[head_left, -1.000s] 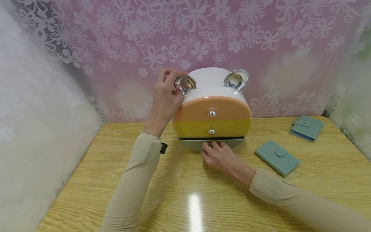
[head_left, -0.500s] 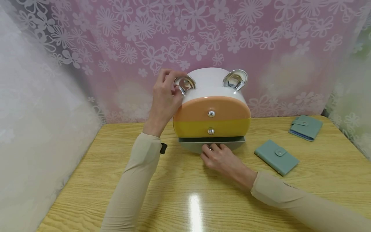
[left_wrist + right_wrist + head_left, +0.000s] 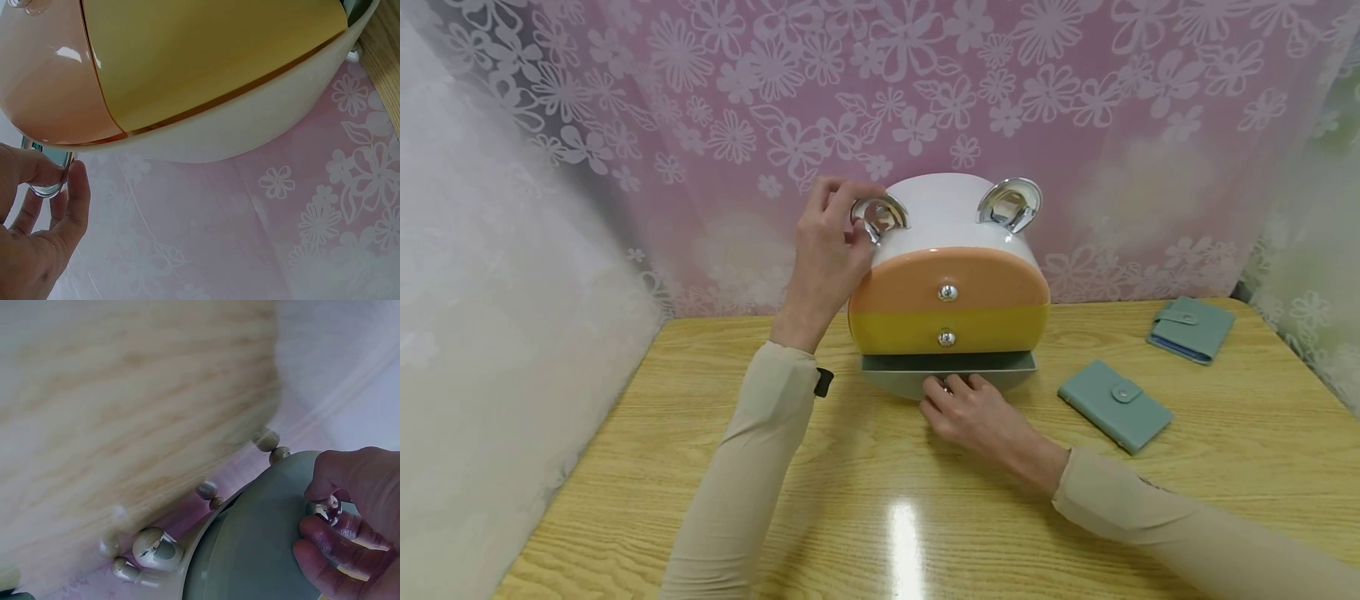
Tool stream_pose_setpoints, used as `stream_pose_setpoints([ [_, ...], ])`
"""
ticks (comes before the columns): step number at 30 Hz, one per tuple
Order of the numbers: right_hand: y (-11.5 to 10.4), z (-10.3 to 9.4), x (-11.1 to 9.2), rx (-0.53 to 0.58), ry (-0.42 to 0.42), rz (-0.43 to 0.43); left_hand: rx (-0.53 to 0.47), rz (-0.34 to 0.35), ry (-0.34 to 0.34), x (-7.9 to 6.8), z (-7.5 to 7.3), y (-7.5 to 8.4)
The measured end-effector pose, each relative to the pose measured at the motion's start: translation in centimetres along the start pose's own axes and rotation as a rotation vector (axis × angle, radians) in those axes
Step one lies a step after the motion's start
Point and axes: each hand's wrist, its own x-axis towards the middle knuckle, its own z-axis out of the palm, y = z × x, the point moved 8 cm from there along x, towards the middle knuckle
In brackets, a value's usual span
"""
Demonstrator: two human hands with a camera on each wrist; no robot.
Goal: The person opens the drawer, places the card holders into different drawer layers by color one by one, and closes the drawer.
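A small white drawer chest (image 3: 936, 196) with silver bear-like ears stands on the table. Its upper drawer (image 3: 895, 279) is orange, its middle drawer (image 3: 895, 329) yellow, each with a silver knob. The grey-green bottom drawer (image 3: 887, 382) is pulled partway out, a dark gap showing above its front. My left hand (image 3: 827, 250) grips the left silver ear (image 3: 891, 215) between thumb and fingers, as the left wrist view also shows. With thumb and fingers, my right hand (image 3: 973, 414) pinches the bottom drawer's silver knob (image 3: 324, 510). The drawer's inside is mostly hidden.
Right of the chest lies a green snap wallet (image 3: 1112, 408), and a second green wallet (image 3: 1193, 329) is farther back. A pink flowered curtain (image 3: 760, 150) hangs behind the wooden table (image 3: 835, 508). Silver ball feet (image 3: 158, 549) show under the chest.
The bottom drawer has come farther out toward me, widening the gap above its front. My right hand has moved slightly nearer with it. The left hand keeps its hold on the ear.
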Motion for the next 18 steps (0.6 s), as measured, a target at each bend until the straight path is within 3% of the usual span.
stream_pose_setpoints([
  [18, -0.19, -0.78, -0.20, 0.023, 0.017, -0.015, 0.012, -0.005, 0.000, 0.05, 0.09, -0.12],
])
